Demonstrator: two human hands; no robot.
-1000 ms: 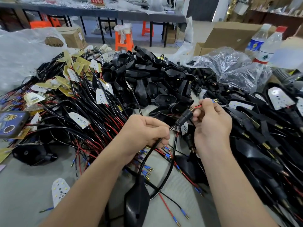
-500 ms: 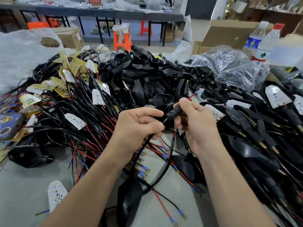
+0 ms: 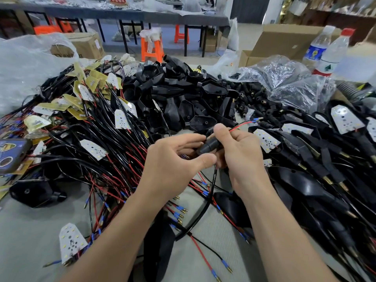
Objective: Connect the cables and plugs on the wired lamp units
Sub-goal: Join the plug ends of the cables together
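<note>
Head view looks down on a grey work table (image 3: 30, 231) heaped with lamp parts, where both hands meet over its middle. The right hand (image 3: 242, 151) has its fingers curled round a black plug (image 3: 209, 145), with the thumb pressed on top, and a thin pair of red and black wires (image 3: 242, 126) runs out past that thumb toward the far right, ending in blue-sleeved tips. The left hand (image 3: 175, 163) closes on the plug's left end, thumb under it and forefinger reaching over it; it appears to pinch the plug, though the fingertips are partly hidden behind it. The plug is held in the air between the two hands, above the table. A black cable (image 3: 211, 192) drops from below the plug, curves toward the near side and runs to a black lamp housing (image 3: 158, 251) lying between the forearms. To the left lies a tangle of wired LED boards (image 3: 91, 127), and a loose LED board (image 3: 71, 243) rests near the left forearm. A pile of empty black housings (image 3: 173, 94) sits far of the hands. Assembled lamp units (image 3: 325, 159) are stacked on the right. Crumpled clear plastic bags (image 3: 284, 78) and two water bottles (image 3: 329, 55) stand at the far right.
</note>
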